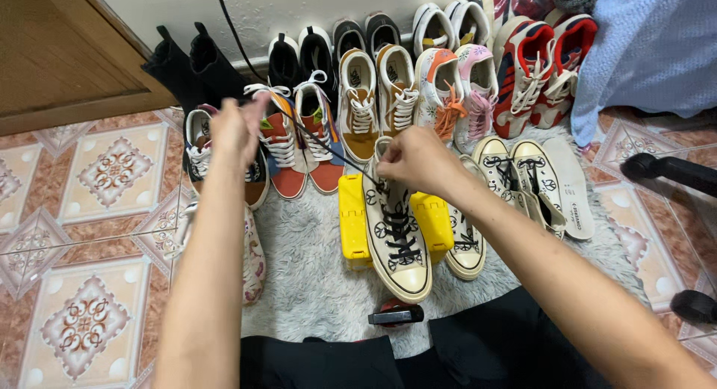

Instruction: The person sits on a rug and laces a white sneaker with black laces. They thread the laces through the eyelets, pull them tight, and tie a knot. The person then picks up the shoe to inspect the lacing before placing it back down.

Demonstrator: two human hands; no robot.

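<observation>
Cream sneaker (397, 236) below right hand (415, 159); left hand (237, 127) pulls black lace (321, 146) taut.

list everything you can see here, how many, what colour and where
cream sneaker: 1, cream with black laces, on yellow box
yellow box: 1, on rug centre
black lace: 1, stretched between both hands
cream sneakers: 3 more, right of box
insole: 1, white, far right of rug
shoe row: about seven pairs, mixed colours, along wall
rug: 1, grey, shaggy
tiled floor: pink and cream
left hand: pulls lace end
right hand: at sneaker's top
</observation>
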